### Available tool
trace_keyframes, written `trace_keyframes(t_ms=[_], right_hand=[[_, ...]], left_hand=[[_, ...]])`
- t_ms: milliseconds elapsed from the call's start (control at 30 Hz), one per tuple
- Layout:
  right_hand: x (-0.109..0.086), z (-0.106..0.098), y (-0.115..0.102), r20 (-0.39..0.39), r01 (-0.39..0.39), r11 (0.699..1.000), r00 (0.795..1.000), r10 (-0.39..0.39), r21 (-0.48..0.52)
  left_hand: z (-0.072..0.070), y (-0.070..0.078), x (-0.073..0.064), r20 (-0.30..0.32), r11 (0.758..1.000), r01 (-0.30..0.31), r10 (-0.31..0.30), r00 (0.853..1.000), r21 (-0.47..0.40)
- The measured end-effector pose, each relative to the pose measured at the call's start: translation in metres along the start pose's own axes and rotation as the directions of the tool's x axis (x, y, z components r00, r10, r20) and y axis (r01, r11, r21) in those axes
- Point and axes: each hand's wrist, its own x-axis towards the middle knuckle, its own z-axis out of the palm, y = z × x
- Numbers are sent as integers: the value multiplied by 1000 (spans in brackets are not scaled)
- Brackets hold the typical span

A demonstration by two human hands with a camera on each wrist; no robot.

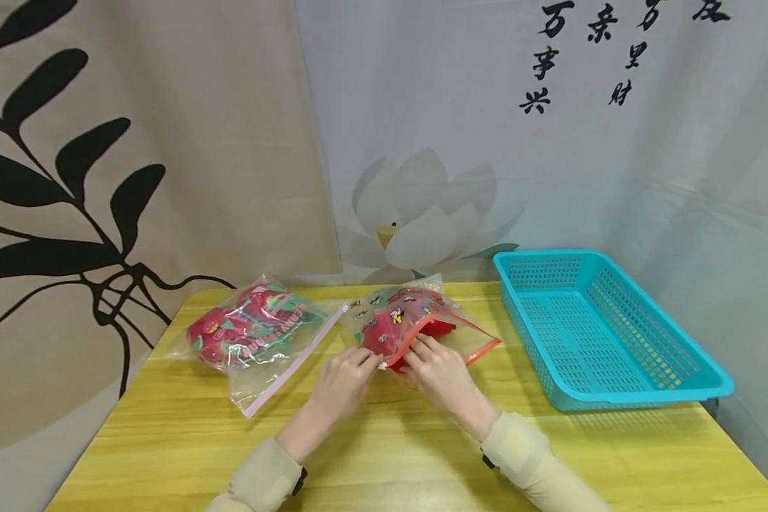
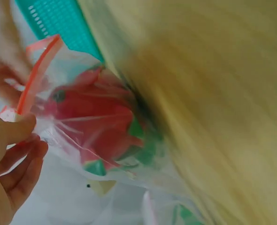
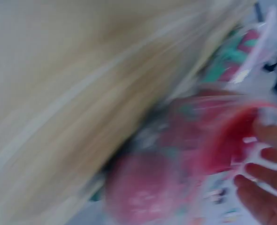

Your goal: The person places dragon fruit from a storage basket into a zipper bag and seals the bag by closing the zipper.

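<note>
A clear zip bag with a red closure strip (image 1: 390, 338) lies at the middle of the table, its mouth facing the person. Inside it are pink-red things with green tips (image 2: 94, 112), which look like dragon fruit. At the left corner of the mouth, the left hand (image 1: 345, 377) pinches the bag's edge between thumb and fingers. The right hand (image 1: 441, 373) is at the mouth, its fingertips reaching into the opening, with thumb and fingers spread apart in the right wrist view. The fingertips are partly hidden by the bag.
Left of the hands lies a second zip bag (image 1: 275, 327) with a pale purple strip and similar red and green contents. A turquoise basket (image 1: 531, 348) stands on the right of the wooden table (image 1: 384, 462). Behind hangs a printed curtain (image 1: 422, 107).
</note>
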Motion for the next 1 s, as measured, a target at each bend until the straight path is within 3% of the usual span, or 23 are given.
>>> trace_keyframes(t_ms=[133, 200, 400, 533, 700, 800, 1000], right_hand=[[1, -16, -19, -185, 59, 998, 981, -57, 5], [4, -18, -28, -227, 86, 996, 970, -89, -21], [10, -5, -37, -207, 152, 982, 963, -173, -111], [10, 5, -36, -240, 212, 968, 941, -240, -138], [16, 8, -34, -302, 245, 960, 912, -276, -140], [21, 6, -30, -322, 247, 960, 905, -277, -131], [28, 5, -24, -312, 249, 963, 911, -270, -108]], left_hand=[[2, -3, -8, -31, 995, -73, 76, 997, 71], [2, -5, -11, -51, 991, -89, 95, 994, 97], [2, -9, -16, -116, 980, -145, 161, 980, 138], [2, -11, -18, -176, 973, -180, 204, 963, 144], [0, -13, -14, -236, 971, -177, 212, 948, 162], [-2, -14, -10, -250, 970, -167, 209, 945, 178], [-6, -19, -3, -229, 972, -152, 191, 955, 177]])
